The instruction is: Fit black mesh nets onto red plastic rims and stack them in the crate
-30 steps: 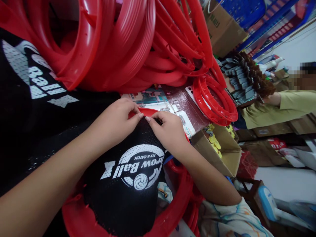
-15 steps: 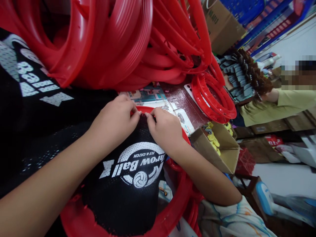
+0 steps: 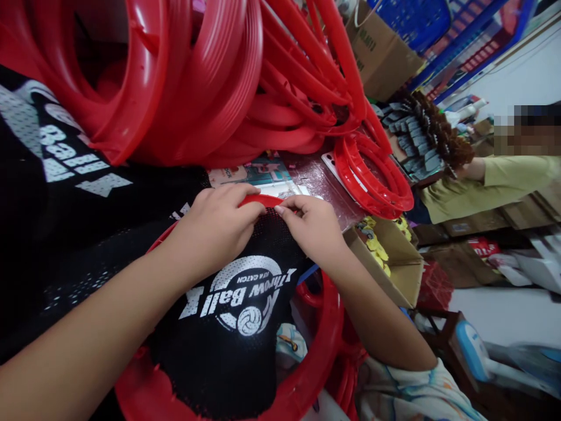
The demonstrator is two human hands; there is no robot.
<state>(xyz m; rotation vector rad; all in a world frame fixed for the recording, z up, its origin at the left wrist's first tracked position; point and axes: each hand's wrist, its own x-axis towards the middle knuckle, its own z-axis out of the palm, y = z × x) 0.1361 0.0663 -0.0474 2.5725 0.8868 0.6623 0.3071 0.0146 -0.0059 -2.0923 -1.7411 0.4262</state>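
A black mesh fabric (image 3: 219, 356) with white "Throw Ball" lettering lies across a red plastic ring (image 3: 302, 380) low in the middle of the view. My left hand (image 3: 225, 219) grips the ring's far rim together with the fabric's edge, thumb on the near side. Just to its right, my right hand (image 3: 311, 225) pinches the fabric's edge at the same rim between thumb and forefinger. Part of the ring is hidden under the fabric and my forearms. More black printed fabric (image 3: 65, 158) spreads out on the left.
Large red rings (image 3: 210, 88) are heaped at the back, with smaller red rings (image 3: 372, 175) to their right. An open cardboard box (image 3: 401, 275) holds yellow pieces. Beyond it, a co-worker's sleeve (image 3: 504, 181) reaches toward stacked grey pieces (image 3: 412, 140).
Both hands have shifted a little to the right along the rim, and the gap between them has widened. The ring's far edge shows more between my fingers.
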